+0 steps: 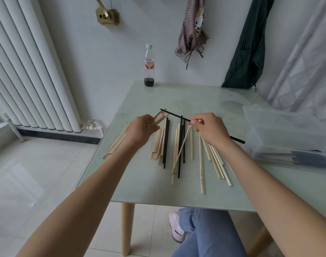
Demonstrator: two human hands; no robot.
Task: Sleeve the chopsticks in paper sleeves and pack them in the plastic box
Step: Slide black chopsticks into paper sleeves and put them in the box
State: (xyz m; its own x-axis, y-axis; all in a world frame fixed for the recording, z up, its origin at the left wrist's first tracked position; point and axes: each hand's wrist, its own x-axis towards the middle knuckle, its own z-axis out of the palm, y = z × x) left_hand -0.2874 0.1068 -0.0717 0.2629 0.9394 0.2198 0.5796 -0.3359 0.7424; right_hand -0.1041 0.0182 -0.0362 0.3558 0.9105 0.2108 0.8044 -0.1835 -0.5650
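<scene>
My left hand [142, 129] holds a brown paper sleeve [159, 116] tilted up, its open end pointing right. My right hand [210, 129] pinches a black chopstick [174, 115] whose tip touches the sleeve's mouth; its other end sticks out behind my wrist. Loose wooden chopsticks [202, 164] and black chopsticks [179, 154] lie spread on the table below my hands. More paper sleeves [155, 145] lie under my left hand, and several more [117, 141] lie at the table's left edge. The clear plastic box [288, 134] at right holds several sleeved chopsticks.
The pale glass table [195, 95] stands against a white wall. A plastic bottle [149, 65] with dark liquid stands at the table's far edge. A radiator is at left, and aprons hang on the wall. My knee and shoe show under the table.
</scene>
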